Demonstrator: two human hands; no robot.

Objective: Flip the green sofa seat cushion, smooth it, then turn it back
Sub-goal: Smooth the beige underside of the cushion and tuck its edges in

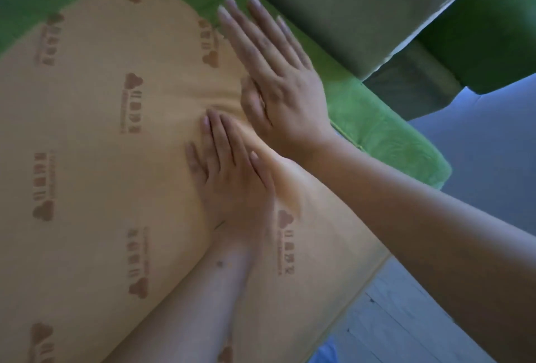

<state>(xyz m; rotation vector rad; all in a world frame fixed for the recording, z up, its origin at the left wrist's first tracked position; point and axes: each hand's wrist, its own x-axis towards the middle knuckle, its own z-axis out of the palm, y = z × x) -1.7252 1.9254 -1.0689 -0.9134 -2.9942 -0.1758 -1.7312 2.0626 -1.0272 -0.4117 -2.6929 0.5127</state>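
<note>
The fingers of the left hand lay straight and close together, flat on tan fabric and holding nothing; small creases gathered in the cloth just beyond their tips. The fingers of the right hand were also stretched out straight and slightly spread, palm down, with nothing in their grasp. That hand was blurred, so it could not be told whether it pressed the cloth or hovered just above it. It sat just beyond the left hand, its thumb close to the left fingertips, and its own fingertips reached past the tan edge.

Both bare forearms came in from the lower right, the right one crossing above the left.

The green sofa seat cushion lay under the hands with its tan underside up, filling the left and middle of the view. Brown printed marks were spaced over that face. A band of green plush ran along its far and right edges; it could not be told whether this was the cushion's own side or the sofa beneath. Beyond it rose a dull olive back cushion. Pale floor boards showed at the lower right.
</note>
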